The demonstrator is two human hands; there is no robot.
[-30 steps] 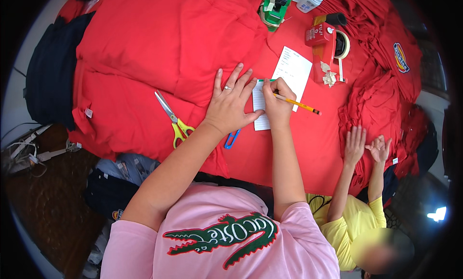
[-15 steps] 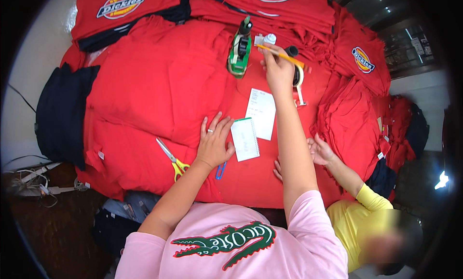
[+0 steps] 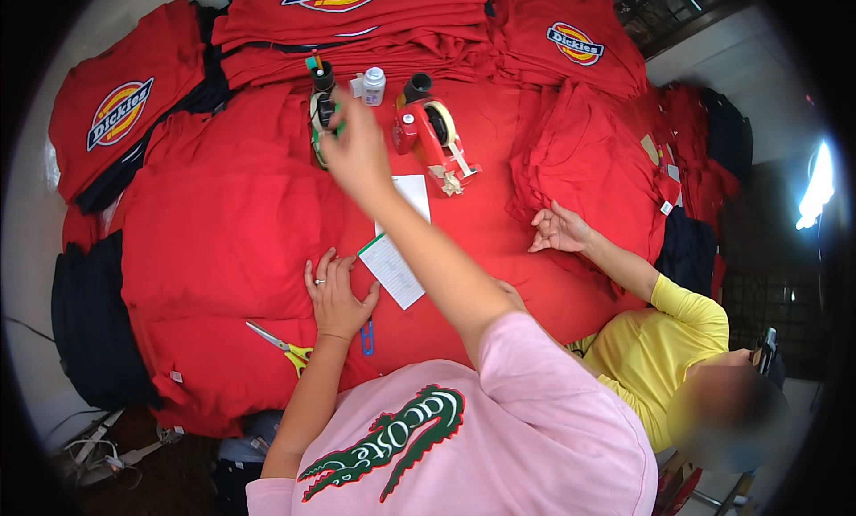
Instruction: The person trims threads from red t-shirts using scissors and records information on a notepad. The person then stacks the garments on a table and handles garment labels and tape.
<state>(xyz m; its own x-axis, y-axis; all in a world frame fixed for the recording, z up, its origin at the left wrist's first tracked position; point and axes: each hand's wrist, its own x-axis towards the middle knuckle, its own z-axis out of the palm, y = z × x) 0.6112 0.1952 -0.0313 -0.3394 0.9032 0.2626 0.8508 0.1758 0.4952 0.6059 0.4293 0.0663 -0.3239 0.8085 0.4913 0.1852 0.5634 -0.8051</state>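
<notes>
My left hand (image 3: 337,298) lies flat, fingers spread, on the red cloth (image 3: 241,195), just left of a spiral notepad (image 3: 392,274). Partly under my right arm is a white sheet of paper (image 3: 415,195), beyond the notepad. Stretched far forward, my right hand (image 3: 357,155) is smeared by motion. It covers part of a black and green object (image 3: 316,146) beside a dark pen cup (image 3: 322,76). Whether its fingers hold anything is hidden. Yellow-handled scissors (image 3: 290,348) and a blue plastic tool (image 3: 367,336) lie near my left forearm.
A red tape dispenser (image 3: 432,135), a white bottle (image 3: 373,86) and a black cylinder (image 3: 416,87) stand at the far middle. Folded red garments (image 3: 357,35) with badges are stacked behind. At right, a co-worker in a yellow top (image 3: 655,338) reaches a hand (image 3: 562,228) beside a red pile.
My right hand has swung left toward the pen cup, and the yellow pencil no longer shows in it. My left hand stays flat beside the notepad. The head view has shifted.
</notes>
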